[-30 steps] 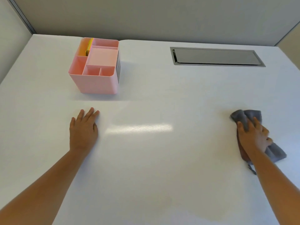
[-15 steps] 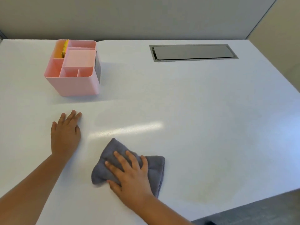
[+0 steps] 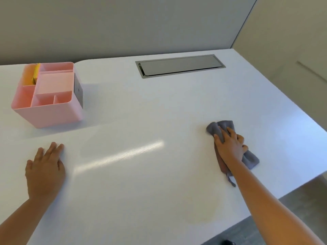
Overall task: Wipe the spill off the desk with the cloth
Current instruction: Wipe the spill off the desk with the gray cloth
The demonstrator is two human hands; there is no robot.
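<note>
Now my right hand [image 3: 229,146] is out on the right side of the desk [image 3: 159,106], pressing the cloth [image 3: 216,129] flat under my palm. Half a second ago it was near the front middle, close to my left hand [image 3: 45,167], so I have swept the cloth across and away from me in one long stroke. A second ago it sat about where it is now, so I judge this to be back-and-forth wiping.

My right fingers [image 3: 230,132] lie close together on top of the grey cloth, thumb tucked at its far edge; they press it down and bunch it slightly, with a loop tag trailing by my wrist. My left fingers [image 3: 53,147] are slightly spread and flat on the bare desk, bracing me, and have hardly shifted.

A faint yellowish stain [image 3: 203,209] shows near the front edge, below my right forearm. I take it for the spill, not yet cleared, so the next pass probably belongs there.

I can read no writing or brand anywhere: the pink organiser [image 3: 47,96] and the cable hatch [image 3: 180,65] show none.
</note>
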